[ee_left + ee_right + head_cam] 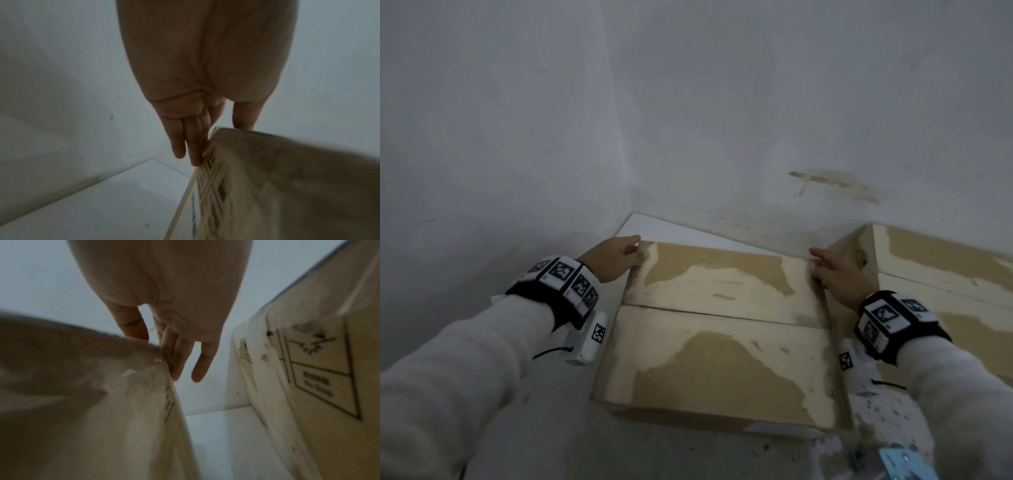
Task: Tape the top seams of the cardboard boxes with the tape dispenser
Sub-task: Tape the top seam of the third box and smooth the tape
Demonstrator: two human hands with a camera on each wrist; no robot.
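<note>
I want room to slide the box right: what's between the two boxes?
In the right wrist view, the right hand reaches down the gap, touching the near box, apart from the other box; below it, bare white surface.

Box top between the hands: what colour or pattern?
The box top is brown cardboard with pale cream patches; clearest in the head view.

Found the near box [726,363] in matt brown cardboard, top skin peeled to rough pale patches. Noted the same on the second box [941,270]. Recorded wall [688,102] as matt painted plaster, stained; sleeves [465,359] as soft knitted cloth; white surface underneath [102,203] as smooth.
</note>
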